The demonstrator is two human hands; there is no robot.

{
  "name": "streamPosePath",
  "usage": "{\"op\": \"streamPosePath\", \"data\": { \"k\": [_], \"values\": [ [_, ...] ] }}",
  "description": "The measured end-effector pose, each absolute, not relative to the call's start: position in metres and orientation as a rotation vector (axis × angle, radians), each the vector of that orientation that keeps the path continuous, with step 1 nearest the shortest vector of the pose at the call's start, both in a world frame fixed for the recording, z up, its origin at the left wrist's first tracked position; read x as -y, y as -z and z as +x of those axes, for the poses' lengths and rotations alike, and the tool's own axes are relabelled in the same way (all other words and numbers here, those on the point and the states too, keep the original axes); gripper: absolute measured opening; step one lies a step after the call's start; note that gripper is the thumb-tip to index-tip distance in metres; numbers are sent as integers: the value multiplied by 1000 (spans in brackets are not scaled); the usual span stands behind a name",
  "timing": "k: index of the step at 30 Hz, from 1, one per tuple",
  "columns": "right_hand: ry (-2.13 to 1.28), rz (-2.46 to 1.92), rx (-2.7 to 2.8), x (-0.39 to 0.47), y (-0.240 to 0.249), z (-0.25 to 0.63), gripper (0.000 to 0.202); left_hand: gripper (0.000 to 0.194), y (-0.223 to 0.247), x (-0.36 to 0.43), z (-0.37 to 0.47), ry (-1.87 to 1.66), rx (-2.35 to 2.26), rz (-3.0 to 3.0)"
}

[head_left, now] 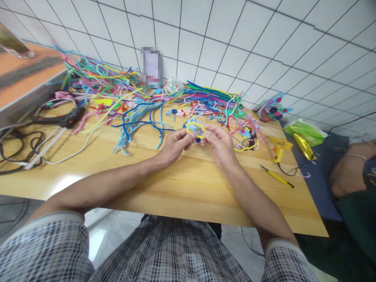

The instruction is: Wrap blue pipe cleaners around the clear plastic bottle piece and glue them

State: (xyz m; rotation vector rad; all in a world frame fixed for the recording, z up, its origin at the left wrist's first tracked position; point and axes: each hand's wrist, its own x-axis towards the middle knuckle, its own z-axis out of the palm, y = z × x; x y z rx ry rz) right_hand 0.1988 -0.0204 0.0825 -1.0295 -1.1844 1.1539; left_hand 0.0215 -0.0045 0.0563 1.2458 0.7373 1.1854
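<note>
Left hand [174, 145] and right hand [219, 141] both pinch a yellow-edged craft piece [196, 128], frame centre; pipe cleaners [101, 76] upper left, yellow glue gun [279, 148] right.

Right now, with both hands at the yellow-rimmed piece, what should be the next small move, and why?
Perhaps press lightly along the edge of the yellow-rimmed piece with the right hand: that hand is at its right side, while the left hand pinches its near side and could likely steady it.
</note>
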Motion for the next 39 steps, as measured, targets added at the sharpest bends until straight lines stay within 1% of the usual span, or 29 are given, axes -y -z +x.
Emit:
{"op": "streamPosePath", "data": {
  "k": [4,11,19,28,34,39],
  "values": [
    [-1142,-1078,1179,19,-83,202,38,59,-55,6,21,-1168,-740,1285],
    [-1014,-1116,1232,15,-77,204,44,56,-51,3,21,-1206,-618,1157],
    [-876,-1111,1302,18,-77,203,49,56,-53,3,20,-1115,-578,1193],
    [-849,-1116,1318,19,-79,204,43,54,-50,-3,19,-1242,-649,1109],
    [-863,-1133,1387,20,-77,203,41,44,-50,-5,17,-1230,-681,1175],
    [-833,-1124,1425,22,-74,201,35,42,-47,-3,18,-1200,-681,1205]
  ]
}}
